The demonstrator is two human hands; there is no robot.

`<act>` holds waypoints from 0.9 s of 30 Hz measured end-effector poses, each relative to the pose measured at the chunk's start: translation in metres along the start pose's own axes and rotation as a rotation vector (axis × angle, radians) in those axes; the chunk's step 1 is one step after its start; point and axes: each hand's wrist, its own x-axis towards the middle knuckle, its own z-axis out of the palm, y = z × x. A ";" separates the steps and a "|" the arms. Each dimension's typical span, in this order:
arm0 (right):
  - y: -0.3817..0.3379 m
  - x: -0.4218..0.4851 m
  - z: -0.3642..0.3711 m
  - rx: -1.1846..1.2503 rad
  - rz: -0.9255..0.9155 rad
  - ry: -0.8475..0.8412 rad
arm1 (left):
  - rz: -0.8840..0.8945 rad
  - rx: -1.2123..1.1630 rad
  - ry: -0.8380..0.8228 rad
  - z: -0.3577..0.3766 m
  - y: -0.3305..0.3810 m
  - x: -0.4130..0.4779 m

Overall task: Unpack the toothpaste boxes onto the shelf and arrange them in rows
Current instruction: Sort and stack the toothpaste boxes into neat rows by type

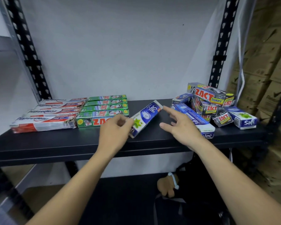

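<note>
My left hand (114, 131) grips the near end of a blue and white Safi toothpaste box (146, 117), which lies at an angle on the black shelf (71, 143). My right hand (179, 125) hovers just right of that box with fingers spread, holding nothing. A row of red and white Pepsodent boxes (49, 114) lies flat at the left. A row of green Zact boxes (104, 110) lies beside it. At the right sits a loose pile of silver Zact Smokers boxes (211, 101) and blue Safi boxes (243, 119).
Black perforated uprights (221, 43) stand at both back corners against a white wall. Stacked cardboard cartons (269, 62) fill the far right. Below the shelf, a dark bag with a small brown toy (167, 185) sits on a lower shelf.
</note>
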 end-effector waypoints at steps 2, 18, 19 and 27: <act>0.001 0.000 0.000 -0.042 -0.024 0.001 | 0.016 0.012 0.002 -0.013 -0.007 -0.001; -0.018 -0.004 0.012 -0.206 -0.013 0.121 | 0.443 0.263 -0.327 0.023 0.015 -0.006; -0.018 -0.002 0.013 -0.213 -0.003 0.122 | 0.478 0.349 -0.326 0.020 0.014 -0.001; -0.025 0.027 0.029 -0.227 0.064 0.162 | 0.543 0.822 0.031 -0.035 -0.021 0.064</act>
